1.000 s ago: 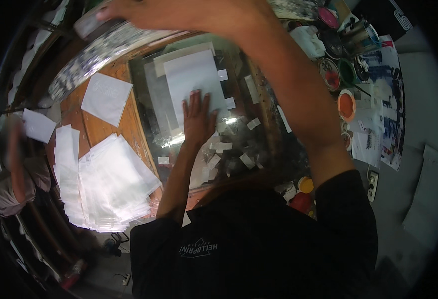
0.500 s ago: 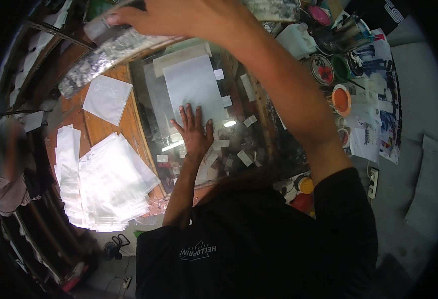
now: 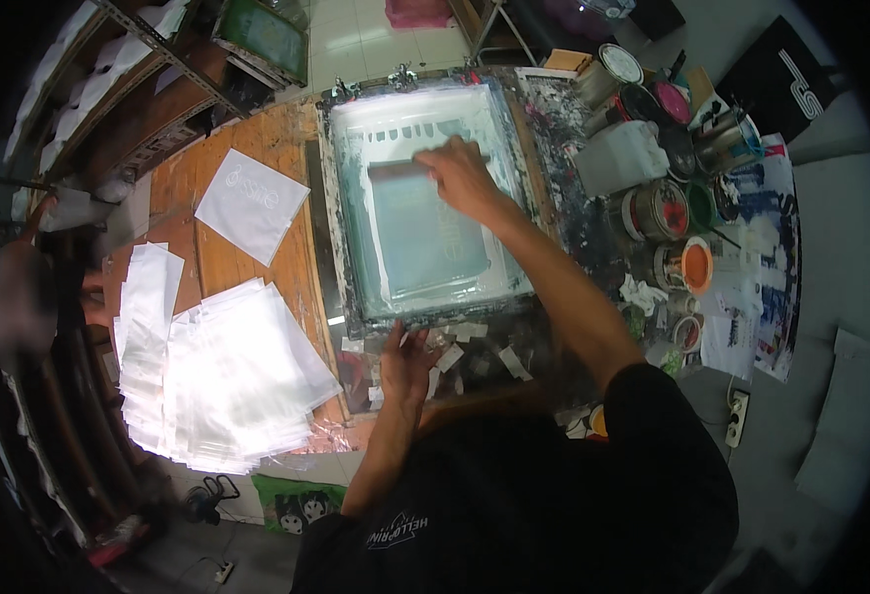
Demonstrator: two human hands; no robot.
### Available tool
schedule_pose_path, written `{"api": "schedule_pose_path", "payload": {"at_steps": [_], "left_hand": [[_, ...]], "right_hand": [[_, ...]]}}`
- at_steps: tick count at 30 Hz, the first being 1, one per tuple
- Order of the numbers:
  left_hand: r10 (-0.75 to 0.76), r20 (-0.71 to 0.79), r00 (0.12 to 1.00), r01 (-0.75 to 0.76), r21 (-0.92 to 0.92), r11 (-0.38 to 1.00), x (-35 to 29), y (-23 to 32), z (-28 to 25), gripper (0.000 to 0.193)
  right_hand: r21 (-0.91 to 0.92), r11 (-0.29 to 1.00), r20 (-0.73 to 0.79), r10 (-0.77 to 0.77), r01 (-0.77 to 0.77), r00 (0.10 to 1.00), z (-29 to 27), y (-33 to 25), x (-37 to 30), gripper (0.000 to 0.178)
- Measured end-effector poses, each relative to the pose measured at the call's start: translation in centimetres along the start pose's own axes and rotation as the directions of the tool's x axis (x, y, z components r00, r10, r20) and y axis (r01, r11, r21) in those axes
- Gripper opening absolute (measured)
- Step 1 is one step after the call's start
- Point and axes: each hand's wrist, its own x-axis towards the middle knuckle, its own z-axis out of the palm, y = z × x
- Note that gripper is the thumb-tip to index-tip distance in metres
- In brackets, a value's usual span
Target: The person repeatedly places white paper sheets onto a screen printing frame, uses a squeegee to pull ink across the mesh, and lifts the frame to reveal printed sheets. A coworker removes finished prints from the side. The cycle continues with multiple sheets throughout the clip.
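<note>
A screen-printing frame with a pale green mesh lies flat on the work table in front of me. Over the upper part of its mesh, my right hand is closed on a dark squeegee, which lies crosswise. My left hand rests at the frame's near edge, fingers apart and holding nothing I can see. Small white paper pieces are scattered by it on the glass. The frame hides whatever lies beneath it. To its left, a single white printed pouch lies on the wooden tabletop.
A spread pile of white pouches covers the near left of the table. Open ink cans and a white container crowd the right side. Shelving stands at the left, with another person, blurred, beside it.
The raised screen frame has come down flat, covering the white sheet. My right hand went from the frame to the squeegee. My left hand drew back from the sheet toward me.
</note>
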Motion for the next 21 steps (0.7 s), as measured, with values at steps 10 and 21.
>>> {"api": "schedule_pose_path", "payload": {"at_steps": [10, 21], "left_hand": [[-0.01, -0.044, 0.999, 0.009, -0.011, 1.0, -0.1, 0.1, -1.3, 0.041], [0.048, 0.069, 0.996, -0.05, 0.028, 0.998, 1.3, -0.2, -2.5, 0.043]], "right_hand": [[-0.056, 0.991, 0.164, 0.129, -0.121, 0.978, 1.8, 3.5, 8.3, 0.034], [-0.071, 0.997, -0.081, -0.006, 0.0, 0.997, 3.8, -6.7, -12.6, 0.041]]}}
